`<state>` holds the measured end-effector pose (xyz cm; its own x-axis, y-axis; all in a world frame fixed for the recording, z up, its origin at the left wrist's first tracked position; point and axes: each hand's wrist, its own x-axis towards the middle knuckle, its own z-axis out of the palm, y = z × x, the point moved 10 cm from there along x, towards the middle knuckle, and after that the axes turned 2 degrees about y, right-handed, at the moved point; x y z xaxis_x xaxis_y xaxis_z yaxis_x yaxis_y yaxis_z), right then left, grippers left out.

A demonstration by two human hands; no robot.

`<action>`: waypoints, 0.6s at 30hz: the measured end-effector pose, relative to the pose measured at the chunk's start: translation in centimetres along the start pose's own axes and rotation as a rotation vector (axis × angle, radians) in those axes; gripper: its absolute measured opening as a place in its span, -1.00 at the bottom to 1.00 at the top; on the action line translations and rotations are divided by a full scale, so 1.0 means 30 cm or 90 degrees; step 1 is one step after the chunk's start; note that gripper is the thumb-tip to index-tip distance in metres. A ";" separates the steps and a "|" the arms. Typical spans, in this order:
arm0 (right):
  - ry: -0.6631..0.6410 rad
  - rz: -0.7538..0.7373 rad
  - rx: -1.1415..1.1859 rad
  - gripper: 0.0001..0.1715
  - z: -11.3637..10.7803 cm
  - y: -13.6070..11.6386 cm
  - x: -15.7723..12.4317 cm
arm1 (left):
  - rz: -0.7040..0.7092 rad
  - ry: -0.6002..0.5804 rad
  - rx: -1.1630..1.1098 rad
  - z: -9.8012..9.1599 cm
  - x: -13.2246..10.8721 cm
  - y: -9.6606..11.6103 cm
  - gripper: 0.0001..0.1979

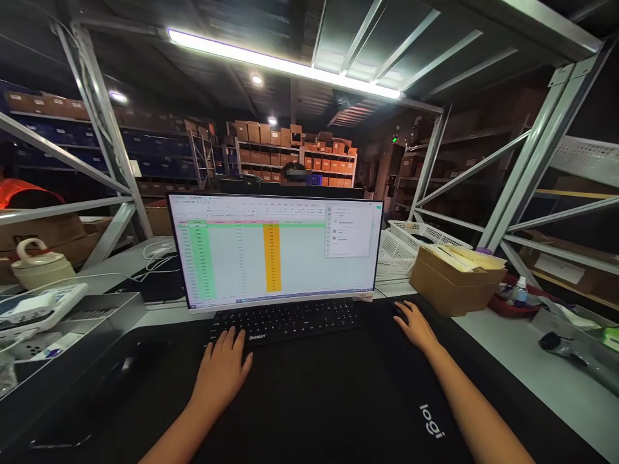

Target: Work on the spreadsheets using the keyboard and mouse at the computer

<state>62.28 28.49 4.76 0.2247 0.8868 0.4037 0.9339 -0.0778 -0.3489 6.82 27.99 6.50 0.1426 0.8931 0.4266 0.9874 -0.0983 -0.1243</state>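
A monitor (pixel 275 251) showing a spreadsheet with green and orange columns stands before me. Below it lies a black keyboard (pixel 290 319) on a black desk mat (pixel 338 399). My left hand (pixel 222 367) rests flat on the keyboard's left end, fingers spread. My right hand (pixel 416 325) lies cupped over a black mouse (pixel 399 311) to the right of the keyboard; only the mouse's far edge shows.
An open cardboard box (pixel 454 274) and white mesh baskets (pixel 411 241) sit at the right. A handheld scanner (pixel 556 341) lies far right. A grey tray (pixel 72 322) with small items stands at the left. Metal shelf uprights (pixel 532 174) frame the desk. A person sits behind the monitor.
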 end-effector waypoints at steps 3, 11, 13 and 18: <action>0.002 -0.002 -0.001 -0.39 0.006 0.005 0.005 | 0.000 -0.003 -0.005 -0.002 -0.002 0.001 -0.41; 0.006 -0.007 -0.005 -0.40 0.012 0.014 0.011 | 0.002 -0.006 0.012 0.001 -0.007 0.006 -0.42; 0.007 -0.008 -0.005 -0.39 0.013 0.016 0.009 | 0.005 -0.007 0.019 0.000 -0.008 0.008 -0.42; 0.015 -0.002 -0.011 -0.39 0.006 0.014 0.004 | 0.007 0.007 0.002 0.000 -0.008 0.008 -0.42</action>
<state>62.64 28.65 4.51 0.2282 0.8759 0.4251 0.9392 -0.0829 -0.3332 7.02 27.77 6.37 0.1549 0.8867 0.4356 0.9855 -0.1076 -0.1314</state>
